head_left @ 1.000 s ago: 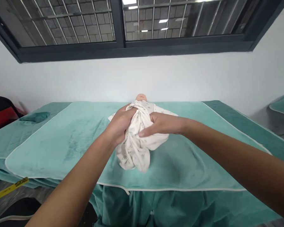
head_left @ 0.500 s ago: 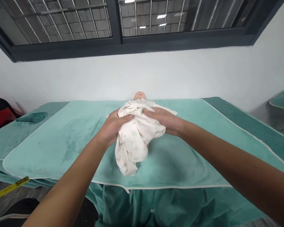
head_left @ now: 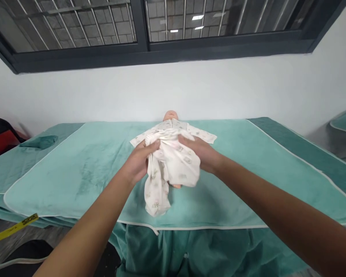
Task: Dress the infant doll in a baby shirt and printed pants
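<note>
A baby doll (head_left: 170,115) lies on its back on the green bed, its head towards the wall. It wears a white printed baby top (head_left: 202,133) with the sleeves spread to both sides. Above its lower body I hold a pair of white printed baby pants (head_left: 181,165), one leg hanging down and the other bunched up. My left hand (head_left: 138,158) grips the waistband at the left, thumb on top. My right hand (head_left: 203,152) grips it at the right, fingers partly hidden in the cloth. A bit of the doll's leg or foot (head_left: 177,186) shows below the pants.
A green blanket (head_left: 86,169) with white piping covers the bed, its front edge hanging down. Behind it stand a white wall (head_left: 103,96) and a dark-framed window (head_left: 167,50). A black and red item (head_left: 1,144) is at far left, a yellow strap (head_left: 13,230) at lower left.
The pants have shifted and opened out between my hands, one leg now swung to the right. More of the doll's top and sleeves shows.
</note>
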The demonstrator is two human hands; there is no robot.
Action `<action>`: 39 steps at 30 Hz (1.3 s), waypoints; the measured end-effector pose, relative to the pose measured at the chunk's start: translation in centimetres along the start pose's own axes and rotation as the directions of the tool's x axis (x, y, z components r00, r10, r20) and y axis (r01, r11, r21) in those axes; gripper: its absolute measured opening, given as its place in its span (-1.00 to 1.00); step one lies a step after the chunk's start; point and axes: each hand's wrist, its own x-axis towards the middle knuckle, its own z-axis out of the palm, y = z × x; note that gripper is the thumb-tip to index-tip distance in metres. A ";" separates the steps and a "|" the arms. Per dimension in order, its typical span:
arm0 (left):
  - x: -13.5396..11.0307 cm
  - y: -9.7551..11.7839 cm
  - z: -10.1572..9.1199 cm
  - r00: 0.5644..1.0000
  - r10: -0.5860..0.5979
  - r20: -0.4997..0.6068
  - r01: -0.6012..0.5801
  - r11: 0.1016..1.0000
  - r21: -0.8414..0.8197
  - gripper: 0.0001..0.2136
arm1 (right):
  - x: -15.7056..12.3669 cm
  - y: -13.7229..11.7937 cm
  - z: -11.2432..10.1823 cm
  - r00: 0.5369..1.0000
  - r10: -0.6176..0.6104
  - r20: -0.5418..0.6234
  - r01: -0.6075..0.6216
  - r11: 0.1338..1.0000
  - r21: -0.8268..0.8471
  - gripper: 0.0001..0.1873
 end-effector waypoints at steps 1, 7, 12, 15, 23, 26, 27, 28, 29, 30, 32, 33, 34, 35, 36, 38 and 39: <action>0.1 -0.4 0.1 0.999 0.021 -0.049 -0.023 0.999 -0.046 -0.57 | -0.4 0.8 0.3 0.999 0.033 -0.024 -0.033 0.999 -0.004 -0.48; -0.9 -3.7 -0.1 0.932 -0.356 -0.066 0.360 0.929 0.082 -0.55 | -4.0 7.6 0.0 0.974 0.210 -0.087 -0.200 0.973 0.113 -0.44; -0.7 -5.7 -0.2 0.935 -0.355 -0.002 0.298 0.780 0.551 -0.74 | -5.8 12.4 -0.7 0.933 0.222 -0.284 -0.182 0.970 0.161 -0.43; 0.1 -6.1 0.0 0.975 -0.220 -0.043 0.155 0.524 0.837 -0.79 | -5.5 13.7 -0.5 0.881 0.199 -0.430 -0.220 0.976 0.001 -0.49; -0.1 -4.1 -0.2 0.848 -0.451 0.280 0.217 0.776 0.593 -0.60 | -5.6 13.6 -0.7 0.855 -0.040 -0.517 -0.077 0.976 -0.203 -0.57; 0.0 -3.5 -0.1 0.808 -0.486 0.333 0.303 0.827 0.474 -0.52 | -5.2 13.1 -1.5 0.826 -0.105 -0.554 -0.030 0.973 -0.229 -0.63; 0.2 -3.4 -0.1 0.808 -0.486 0.332 0.313 0.833 0.456 -0.52 | -4.9 13.1 -1.8 0.815 -0.132 -0.564 -0.013 0.969 -0.245 -0.66; 0.5 -3.4 -0.1 0.820 -0.481 0.310 0.319 0.834 0.450 -0.53 | -4.5 13.1 -2.1 0.801 -0.162 -0.576 0.001 0.963 -0.270 -0.69; 0.9 -3.5 0.0 0.842 -0.468 0.267 0.319 0.833 0.453 -0.56 | -4.1 13.1 -2.3 0.782 -0.194 -0.592 0.008 0.953 -0.302 -0.71; 1.3 -3.7 0.0 0.869 -0.447 0.210 0.315 0.829 0.462 -0.60 | -3.6 13.2 -2.6 0.758 -0.222 -0.613 0.007 0.943 -0.332 -0.73; 2.3 -4.2 0.2 0.927 -0.367 0.077 0.283 0.820 0.497 -0.71 | -2.6 13.4 -3.1 0.720 -0.245 -0.650 -0.015 0.930 -0.367 -0.73; 2.8 -4.5 0.3 0.951 -0.308 0.012 0.255 0.811 0.527 -0.76 | -2.1 13.4 -3.3 0.706 -0.245 -0.664 -0.027 0.928 -0.371 -0.72; 3.4 -4.9 0.3 0.970 -0.239 -0.045 0.222 0.796 0.564 -0.81 | -1.6 13.4 -3.5 0.696 -0.242 -0.676 -0.037 0.928 -0.370 -0.72; 3.9 -5.2 0.4 0.982 -0.164 -0.092 0.186 0.776 0.603 -0.85 | -1.1 13.3 -3.6 0.688 -0.242 -0.684 -0.045 0.927 -0.373 -0.71; 4.4 -5.5 0.4 0.988 -0.087 -0.127 0.149 0.757 0.637 -0.88 | -0.6 13.2 -3.8 0.684 -0.244 -0.688 -0.051 0.924 -0.379 -0.71; 5.2 -6.0 0.4 0.985 0.041 -0.169 0.086 0.733 0.675 -0.90 | 0.3 12.8 -4.3 0.678 -0.254 -0.690 -0.068 0.913 -0.403 -0.72; 5.5 -6.2 0.4 0.979 0.085 -0.184 0.064 0.730 0.680 -0.91 | 0.8 12.7 -4.6 0.679 -0.258 -0.687 -0.078 0.905 -0.417 -0.73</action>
